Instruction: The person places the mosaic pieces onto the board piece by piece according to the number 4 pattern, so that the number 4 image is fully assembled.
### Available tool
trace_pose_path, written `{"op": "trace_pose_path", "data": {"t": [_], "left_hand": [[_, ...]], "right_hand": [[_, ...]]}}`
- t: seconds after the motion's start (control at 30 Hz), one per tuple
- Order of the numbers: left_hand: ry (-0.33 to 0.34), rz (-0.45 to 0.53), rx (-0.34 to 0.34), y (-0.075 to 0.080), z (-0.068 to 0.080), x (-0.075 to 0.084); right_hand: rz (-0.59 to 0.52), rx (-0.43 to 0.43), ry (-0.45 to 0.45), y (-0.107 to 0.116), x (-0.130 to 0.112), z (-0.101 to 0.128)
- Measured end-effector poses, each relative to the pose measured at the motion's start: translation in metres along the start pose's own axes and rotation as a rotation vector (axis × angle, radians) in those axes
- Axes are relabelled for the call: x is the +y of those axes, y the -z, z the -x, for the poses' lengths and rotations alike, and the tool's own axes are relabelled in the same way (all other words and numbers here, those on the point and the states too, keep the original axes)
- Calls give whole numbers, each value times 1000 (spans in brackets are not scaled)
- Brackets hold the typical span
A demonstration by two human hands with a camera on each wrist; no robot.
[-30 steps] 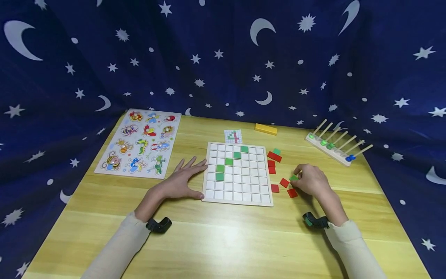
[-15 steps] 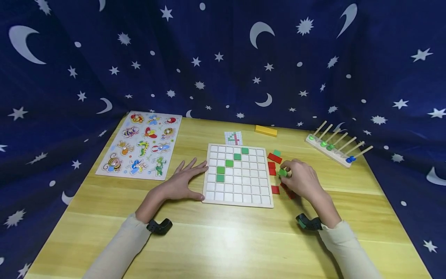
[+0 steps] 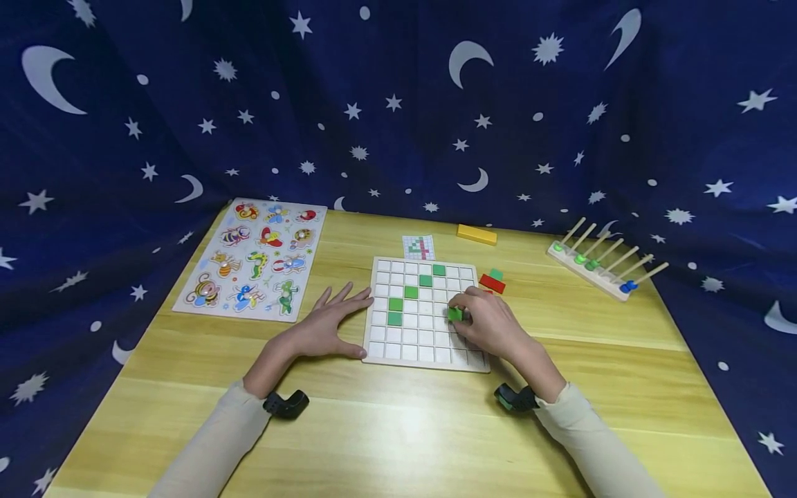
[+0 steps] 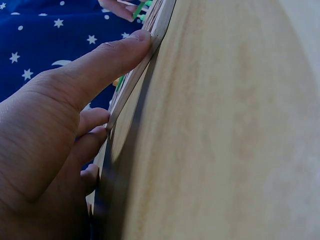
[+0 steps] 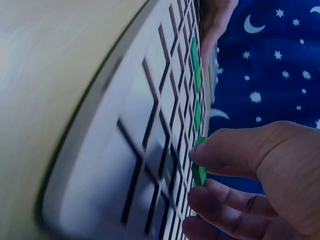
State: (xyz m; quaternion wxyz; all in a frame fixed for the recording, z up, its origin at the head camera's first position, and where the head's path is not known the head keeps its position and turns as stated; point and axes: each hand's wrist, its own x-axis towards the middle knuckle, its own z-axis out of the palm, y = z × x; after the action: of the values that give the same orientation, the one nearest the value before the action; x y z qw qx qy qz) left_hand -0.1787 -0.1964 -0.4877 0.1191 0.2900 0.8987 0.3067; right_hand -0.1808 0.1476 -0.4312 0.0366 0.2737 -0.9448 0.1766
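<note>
On the pale wooden bench (image 3: 398, 429), four green tiles already sit in the white grid board (image 3: 411, 353); my right hand (image 3: 488, 325) pinches a fifth green square tile (image 3: 455, 314) above it, my left hand (image 3: 324, 325) lies flat, bracing its edge. Most cells remain bare.

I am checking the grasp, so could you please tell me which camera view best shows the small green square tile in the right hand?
The right wrist view: the small green square tile is seen close up, pinched by the right hand. The head view shows it tiny above the white grid board. The left wrist view misses it.
</note>
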Motion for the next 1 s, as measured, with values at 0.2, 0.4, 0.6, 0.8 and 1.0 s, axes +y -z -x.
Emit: {"op": "trace_pose_path", "data": {"t": [0.2, 0.4, 0.6, 0.8, 1.0], "left_hand": [[-1, 2, 3, 0, 0, 0], [-6, 1, 6, 0, 0, -2], [-12, 3, 9, 0, 0, 0], [1, 4, 2, -2, 0, 1], [9, 12, 3, -1, 1, 1]], "right_hand": [[-33, -18, 37, -9, -16, -9], [-52, -41, 64, -17, -31, -18], [-45, -70, 68, -23, -42, -25], [-66, -118, 59, -29, -47, -31], [-85, -145, 87, -29, -47, -40]]}}
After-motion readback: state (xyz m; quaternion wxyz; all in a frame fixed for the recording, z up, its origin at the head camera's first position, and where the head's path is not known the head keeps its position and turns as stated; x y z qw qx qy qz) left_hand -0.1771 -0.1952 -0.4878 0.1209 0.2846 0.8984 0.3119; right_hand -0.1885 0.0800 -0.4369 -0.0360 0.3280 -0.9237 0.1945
